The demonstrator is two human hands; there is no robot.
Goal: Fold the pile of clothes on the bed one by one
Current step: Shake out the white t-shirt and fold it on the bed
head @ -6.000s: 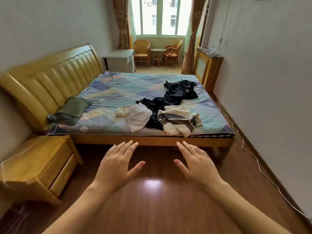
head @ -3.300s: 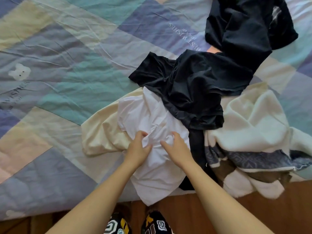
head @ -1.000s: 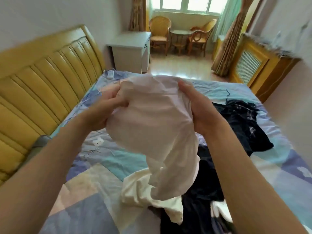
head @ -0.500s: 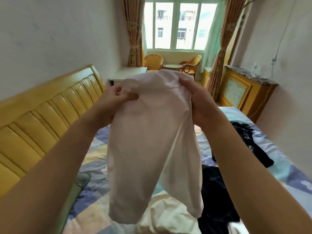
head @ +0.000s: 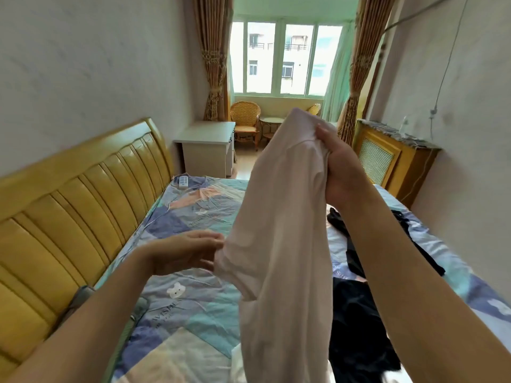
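Head view: right hand (head: 338, 167) grips white garment (head: 282, 244) high over the bed (head: 193, 313); left hand (head: 182, 251), fingers loosely open, touches its left edge.

A single wide-angle head view looks from beside the bed (head: 193, 313), across it and forward towards the window (head: 282, 56) at the far end of the room; the headboard (head: 83, 200) runs along the left edge, the right wall closes the other side; both forearms enter from the bottom, very near the lens; straight lines bow at the edges.
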